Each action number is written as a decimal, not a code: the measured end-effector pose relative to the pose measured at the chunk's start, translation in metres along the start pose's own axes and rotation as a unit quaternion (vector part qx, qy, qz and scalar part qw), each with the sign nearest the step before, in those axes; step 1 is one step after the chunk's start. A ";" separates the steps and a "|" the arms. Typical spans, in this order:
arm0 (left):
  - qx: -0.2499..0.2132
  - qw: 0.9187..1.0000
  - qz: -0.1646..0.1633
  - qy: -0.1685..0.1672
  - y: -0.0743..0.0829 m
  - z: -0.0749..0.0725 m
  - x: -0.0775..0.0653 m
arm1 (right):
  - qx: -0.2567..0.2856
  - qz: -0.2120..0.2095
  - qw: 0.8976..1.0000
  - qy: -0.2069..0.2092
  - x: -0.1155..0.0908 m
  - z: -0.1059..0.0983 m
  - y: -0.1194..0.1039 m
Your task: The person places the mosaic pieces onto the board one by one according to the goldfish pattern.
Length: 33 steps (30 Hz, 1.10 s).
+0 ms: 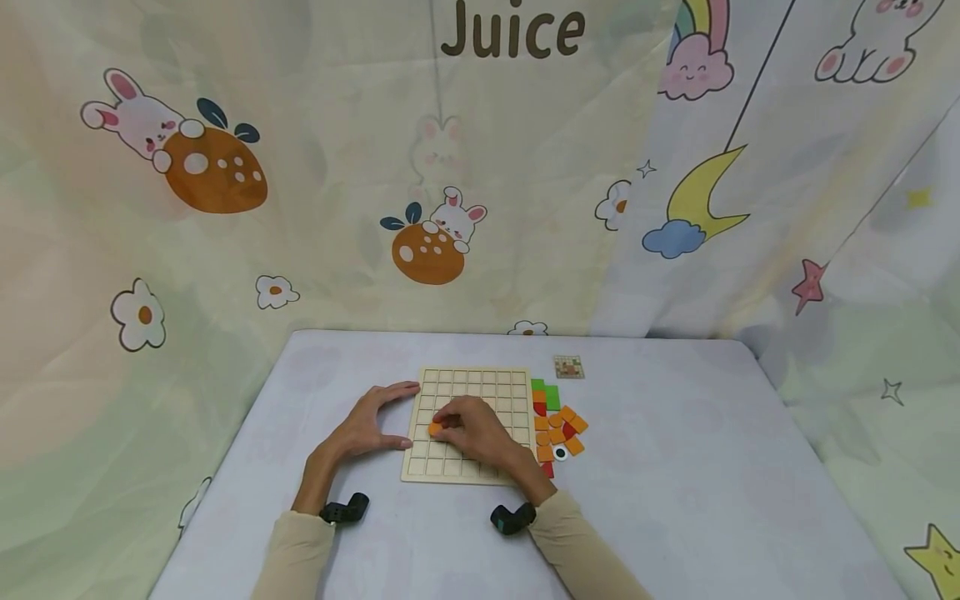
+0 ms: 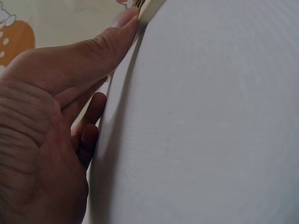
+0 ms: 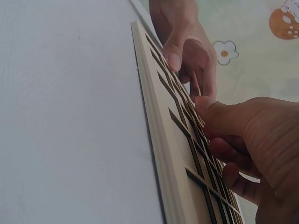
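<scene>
A pale wooden board (image 1: 487, 383) with a grid of square cells lies on the white table. My right hand (image 1: 480, 433) is over its left half and pinches a small orange tile (image 1: 434, 429) between thumb and fingers. In the right wrist view, the right hand (image 3: 257, 144) is close over the gridded board (image 3: 159, 140), its lower fingers bent. My left hand (image 1: 365, 423) rests at the board's left edge, thumb and forefinger spread apart along it. In the left wrist view, the left thumb (image 2: 117, 42) meets the board's edge (image 2: 152, 9).
Right beside the board lie several loose tiles: green ones (image 1: 552, 398), orange ones (image 1: 574, 447), red ones (image 1: 547, 470) and a round black-and-white one (image 1: 560, 453). A small picture card (image 1: 568, 367) is behind them. A printed cloth (image 1: 337, 208) hangs past the table's far edge.
</scene>
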<state>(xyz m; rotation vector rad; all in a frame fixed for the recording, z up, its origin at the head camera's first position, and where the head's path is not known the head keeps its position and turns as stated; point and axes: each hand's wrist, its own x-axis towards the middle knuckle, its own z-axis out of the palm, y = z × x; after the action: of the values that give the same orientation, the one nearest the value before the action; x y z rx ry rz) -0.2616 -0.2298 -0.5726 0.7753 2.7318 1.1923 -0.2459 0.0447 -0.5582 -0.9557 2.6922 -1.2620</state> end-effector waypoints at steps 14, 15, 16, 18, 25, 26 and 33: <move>-0.005 1.000 -0.008 -0.003 0.002 0.000 0.001 | -0.013 0.007 1.000 -0.002 0.007 0.009 -0.006; -0.006 1.000 -0.008 -0.003 0.001 0.000 0.001 | -0.015 0.007 1.000 -0.002 0.007 0.010 -0.006; -0.007 1.000 -0.008 -0.002 0.001 0.000 0.001 | -0.017 0.006 1.000 -0.002 0.008 0.011 -0.006; -0.007 1.000 -0.004 -0.001 0.001 0.000 0.001 | -0.021 0.004 1.000 -0.002 0.008 0.011 -0.006; -0.008 1.000 0.009 0.003 0.003 -0.001 0.001 | -0.025 0.013 1.000 -0.008 0.007 0.011 -0.005; -0.008 1.000 0.009 0.003 0.002 -0.001 0.001 | -0.024 0.011 1.000 -0.008 0.007 0.011 -0.005; -0.011 1.000 -0.002 0.004 0.001 0.000 0.001 | -0.029 0.008 0.999 -0.012 0.010 0.013 -0.007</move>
<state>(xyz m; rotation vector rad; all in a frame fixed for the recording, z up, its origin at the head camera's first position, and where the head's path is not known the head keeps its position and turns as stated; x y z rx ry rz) -0.2617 -0.2288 -0.5720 0.7643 2.7195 1.2261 -0.2473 0.0273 -0.5597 -0.9454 2.7271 -1.1678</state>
